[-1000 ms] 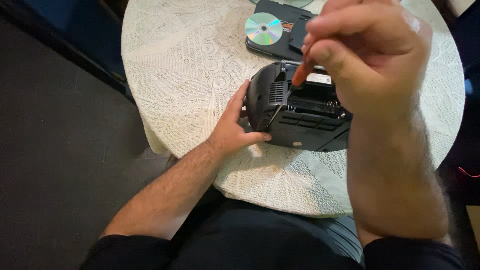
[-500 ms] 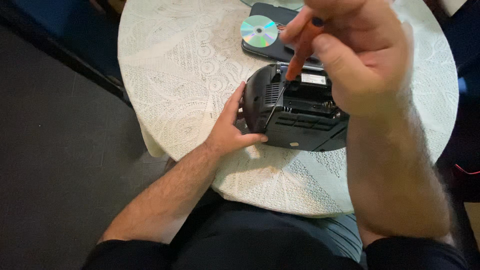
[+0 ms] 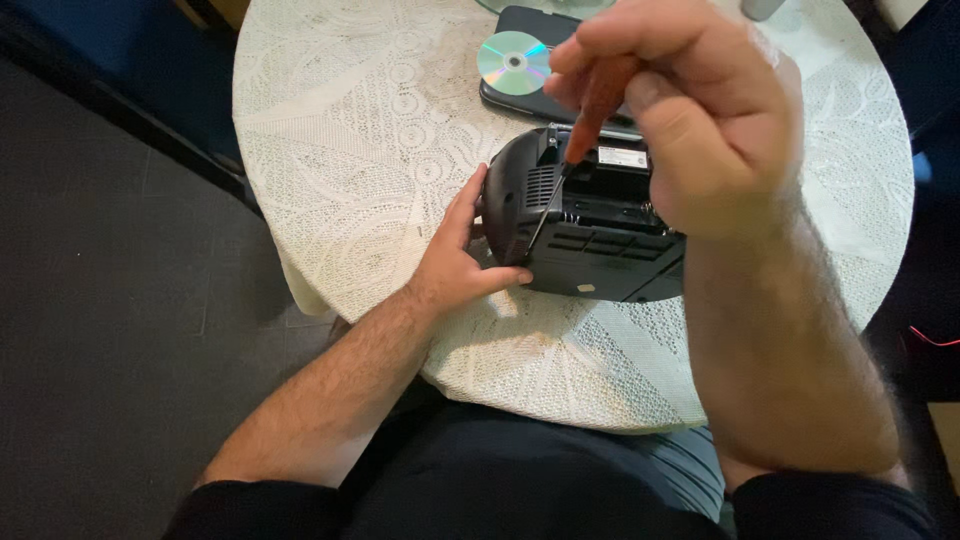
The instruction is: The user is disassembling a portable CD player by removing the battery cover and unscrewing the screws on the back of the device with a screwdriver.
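The right hand (image 3: pixel 700 120) is clenched around a screwdriver (image 3: pixel 590 110) with an orange-red handle; the thin metal shaft runs down and to the left from the fist, and its tip seems to meet the back of a black radio (image 3: pixel 590 230) just below the grip, though the exact spot is too dark to make out. The left hand (image 3: pixel 465 260) is not closed on anything; it lies open against the radio's rounded end, fingers spread up along the shell and thumb pressed under the near edge, steadying it. The radio lies back-side up on a round table (image 3: pixel 350 130) covered with a pale lace cloth, directly beneath the right fist and just right of the bracing palm.

Beyond the fist, further from the person, a shiny disc (image 3: pixel 513 62) rests on a flat dark case (image 3: pixel 530 100).

By my reading, the step in hand is working a screw on the radio's back panel; the next move calls for the tip seated squarely, the shaft held in line, steady downward pressure while turning, and the bracing hand firm so the shell does not slide on the cloth.
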